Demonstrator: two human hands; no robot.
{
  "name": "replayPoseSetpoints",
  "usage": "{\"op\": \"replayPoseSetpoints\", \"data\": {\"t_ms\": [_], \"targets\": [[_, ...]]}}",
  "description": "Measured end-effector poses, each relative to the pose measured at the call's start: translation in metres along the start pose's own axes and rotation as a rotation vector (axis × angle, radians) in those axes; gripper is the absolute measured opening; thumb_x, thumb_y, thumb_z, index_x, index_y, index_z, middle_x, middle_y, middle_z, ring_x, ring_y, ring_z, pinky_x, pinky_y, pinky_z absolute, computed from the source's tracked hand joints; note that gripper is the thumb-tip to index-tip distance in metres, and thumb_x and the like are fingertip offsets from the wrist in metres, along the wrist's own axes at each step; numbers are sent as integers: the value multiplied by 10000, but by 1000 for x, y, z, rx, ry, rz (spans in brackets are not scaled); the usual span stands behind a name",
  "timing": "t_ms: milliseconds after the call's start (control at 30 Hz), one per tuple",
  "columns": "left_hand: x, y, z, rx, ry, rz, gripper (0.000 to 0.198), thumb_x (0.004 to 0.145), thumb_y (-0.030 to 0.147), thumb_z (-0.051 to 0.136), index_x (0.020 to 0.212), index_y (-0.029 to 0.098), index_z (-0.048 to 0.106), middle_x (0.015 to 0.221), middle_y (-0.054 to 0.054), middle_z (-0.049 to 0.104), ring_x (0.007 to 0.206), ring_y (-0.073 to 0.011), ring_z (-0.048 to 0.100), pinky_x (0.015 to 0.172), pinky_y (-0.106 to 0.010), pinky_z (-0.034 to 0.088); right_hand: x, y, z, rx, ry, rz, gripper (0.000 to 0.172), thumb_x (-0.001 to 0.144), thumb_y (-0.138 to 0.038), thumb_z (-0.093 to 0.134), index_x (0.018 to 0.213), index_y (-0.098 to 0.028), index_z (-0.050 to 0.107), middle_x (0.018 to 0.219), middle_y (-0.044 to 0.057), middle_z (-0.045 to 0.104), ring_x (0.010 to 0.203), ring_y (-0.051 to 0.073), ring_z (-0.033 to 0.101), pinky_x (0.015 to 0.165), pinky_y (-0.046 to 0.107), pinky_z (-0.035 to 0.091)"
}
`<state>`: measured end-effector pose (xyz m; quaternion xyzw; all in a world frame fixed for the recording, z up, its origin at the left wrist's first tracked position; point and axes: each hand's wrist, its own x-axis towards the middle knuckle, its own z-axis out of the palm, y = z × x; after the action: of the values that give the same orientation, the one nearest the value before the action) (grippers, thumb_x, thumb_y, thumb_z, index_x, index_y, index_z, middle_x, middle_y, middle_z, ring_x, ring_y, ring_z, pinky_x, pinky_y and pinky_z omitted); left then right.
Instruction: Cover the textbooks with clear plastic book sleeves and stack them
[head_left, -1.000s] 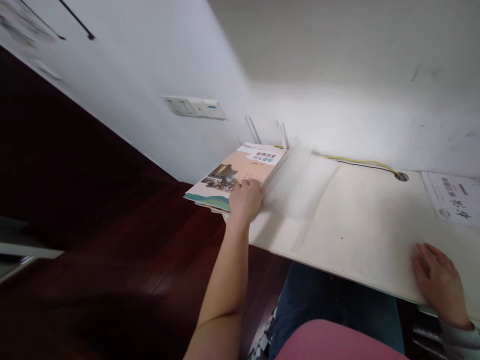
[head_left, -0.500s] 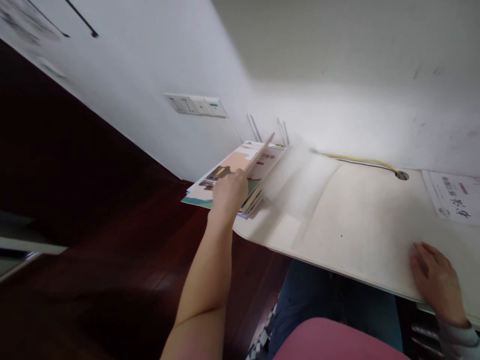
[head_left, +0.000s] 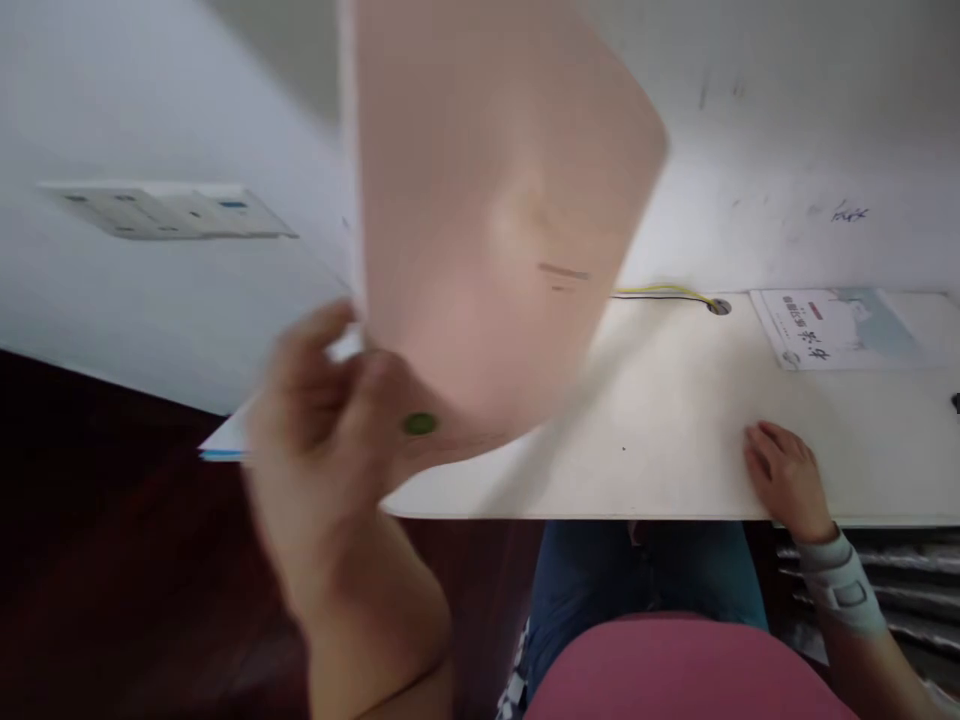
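My left hand [head_left: 322, 430] is closed on a thin booklet [head_left: 480, 190] and holds it up in front of me by its lower left edge. The booklet's pale pink back cover faces me, with a small green oval near the bottom; its lower right part bends. Motion blurs both hand and booklet. Just behind the hand shows the corner of the stacked books [head_left: 225, 442], the rest being hidden. On the right, my right hand [head_left: 787, 475] rests on the white desk [head_left: 660, 430] near the front edge, fingers loosely bent and apart, holding nothing. A pale band wraps that wrist.
A white calligraphy book [head_left: 825, 325] lies flat against the wall on the right. Yellow and black cables [head_left: 667, 290] run into a round desk hole [head_left: 719, 307]. A socket panel [head_left: 165, 210] is on the left wall. Dark floor [head_left: 112, 520] lies left of the desk.
My left hand has lifted the booklet off the stack at the desk's left end and brought it up toward me. The view has turned; my right hand stays on the desk.
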<state>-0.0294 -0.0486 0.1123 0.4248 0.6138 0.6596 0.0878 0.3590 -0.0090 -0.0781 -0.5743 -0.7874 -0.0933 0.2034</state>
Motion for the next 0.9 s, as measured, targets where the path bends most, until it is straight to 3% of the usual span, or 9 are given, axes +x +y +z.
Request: {"op": "replayPoseSetpoints", "data": {"t_ms": [33, 167, 267, 367, 467, 633, 733, 800, 900], "targets": [[-4, -11, 17, -71, -110, -25, 454, 742, 311, 636, 1184, 219, 586, 673, 65, 564, 536, -39, 492, 514, -170, 421, 0, -1, -1, 0, -4, 1, 318, 914, -289, 443, 1162, -174, 605, 1148, 150, 613, 1043, 270, 565, 854, 438, 473], [-29, -56, 81, -282, -509, -299, 482, 781, 394, 560, 1215, 185, 535, 784, -6, 658, 627, -102, 608, 597, -239, 514, 2, -5, -4, -11, -12, 8, 320, 915, -277, 428, 1169, -190, 602, 1152, 143, 607, 1047, 267, 558, 855, 431, 464], [-45, -86, 101, -263, -674, -447, 555, 796, 407, 512, 1287, 150, 481, 856, -45, 687, 691, -134, 645, 676, -286, 536, 4, -7, -7, -30, -23, 18, 309, 924, -277, 416, 1148, -180, 605, 1155, 138, 607, 1055, 266, 551, 866, 421, 455], [-49, -112, 96, -142, -715, -478, 552, 799, 395, 484, 1275, 116, 499, 940, -82, 697, 783, -161, 659, 739, -313, 532, 5, -8, -7, -39, -34, 19, 308, 923, -278, 418, 1154, -188, 600, 1159, 131, 606, 1057, 263, 546, 867, 414, 447], [-45, -129, 82, 99, -711, -399, 493, 825, 378, 450, 1223, 109, 561, 1024, -109, 694, 911, -189, 649, 812, -332, 512, 5, -8, -7, -29, -44, 29, 317, 915, -276, 425, 1167, -190, 597, 1164, 132, 603, 1055, 263, 545, 869, 416, 443], [-44, -134, 67, 449, -707, -170, 431, 907, 366, 346, 1210, 182, 590, 1079, -95, 686, 997, -196, 627, 887, -338, 470, 5, -9, -8, -6, -43, 40, 326, 912, -282, 430, 1173, -190, 604, 1157, 134, 609, 1047, 266, 549, 869, 426, 447], [-51, -132, 64, 668, -723, -37, 454, 938, 340, 313, 1308, 186, 527, 1075, -129, 685, 1070, -231, 605, 893, -364, 470, 5, -10, -9, -7, -49, 45, 329, 912, -285, 437, 1178, -191, 605, 1160, 131, 609, 1055, 268, 546, 873, 428, 446], [-58, -132, 63, 832, -738, 103, 480, 944, 332, 334, 1375, 170, 467, 1157, -166, 657, 1233, -277, 505, 994, -443, 403, 5, -10, -9, -8, -56, 56, 326, 911, -280, 444, 1174, -185, 610, 1163, 132, 610, 1059, 265, 546, 875, 418, 444], [-67, -132, 60, 1034, -774, 267, 542, 939, 417, 376, 1429, 184, 398, 1306, -152, 586, 1411, -334, 250, 1105, -599, 167, 5, -11, -10, -16, -66, 66, 324, 912, -276, 450, 1175, -179, 611, 1171, 131, 610, 1066, 260, 546, 876, 401, 441]]}}
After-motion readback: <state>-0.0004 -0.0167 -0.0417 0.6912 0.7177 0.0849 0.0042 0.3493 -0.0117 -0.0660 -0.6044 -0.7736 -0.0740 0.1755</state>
